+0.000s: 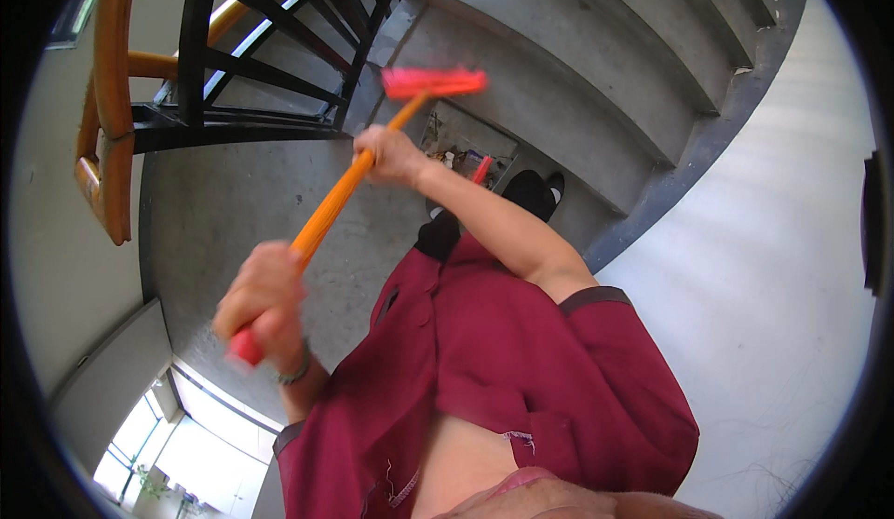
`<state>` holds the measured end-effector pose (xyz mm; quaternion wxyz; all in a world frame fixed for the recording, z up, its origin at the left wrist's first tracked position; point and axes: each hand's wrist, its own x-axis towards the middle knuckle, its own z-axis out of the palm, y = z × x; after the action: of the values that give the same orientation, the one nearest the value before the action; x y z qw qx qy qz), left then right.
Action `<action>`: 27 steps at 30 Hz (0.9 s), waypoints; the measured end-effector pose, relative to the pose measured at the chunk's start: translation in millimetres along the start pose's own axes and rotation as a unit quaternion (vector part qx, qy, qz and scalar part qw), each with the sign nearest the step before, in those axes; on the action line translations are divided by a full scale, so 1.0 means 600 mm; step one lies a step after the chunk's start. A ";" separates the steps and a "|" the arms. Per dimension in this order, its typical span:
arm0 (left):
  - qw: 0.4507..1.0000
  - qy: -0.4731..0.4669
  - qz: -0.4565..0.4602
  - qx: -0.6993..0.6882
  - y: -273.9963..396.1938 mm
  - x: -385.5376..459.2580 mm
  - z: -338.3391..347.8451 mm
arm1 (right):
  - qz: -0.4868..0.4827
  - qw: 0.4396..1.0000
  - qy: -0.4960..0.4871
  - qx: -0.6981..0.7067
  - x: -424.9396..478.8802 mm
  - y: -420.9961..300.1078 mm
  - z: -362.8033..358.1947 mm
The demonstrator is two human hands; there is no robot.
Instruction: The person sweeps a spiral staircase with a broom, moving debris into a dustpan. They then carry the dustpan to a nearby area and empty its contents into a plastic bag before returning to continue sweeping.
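A broom with an orange handle (328, 212) and a blurred red head (434, 83) slants across the view, its head over the stair area. My left hand (265, 302), with a bracelet at the wrist, is closed around the handle near its red end cap. Farther along, closer to the head, my right hand (391, 156) grips the same handle. Beyond my right forearm lies what looks like a dustpan (515, 147) with debris in it and a red handle part (482, 170), beside my dark shoes. My forearm hides part of it.
Curved concrete steps (559, 79) rise at the upper right, along a white wall (754, 295). A black metal railing (192, 51) with a wooden handrail (115, 51) stands at the upper left. Grey concrete floor (223, 205) lies between the railing and me.
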<state>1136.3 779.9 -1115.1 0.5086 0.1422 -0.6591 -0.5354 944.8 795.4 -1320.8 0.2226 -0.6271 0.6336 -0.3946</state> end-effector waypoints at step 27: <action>0.937 -0.313 0.058 -0.144 -0.054 0.176 0.151 | 0.163 0.910 0.371 -0.085 -0.062 0.052 -0.181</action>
<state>1003.4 740.8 -1079.8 0.3215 -0.1462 -0.7078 -0.6118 845.5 852.2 -1289.1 -0.0218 -0.3400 0.7949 -0.5021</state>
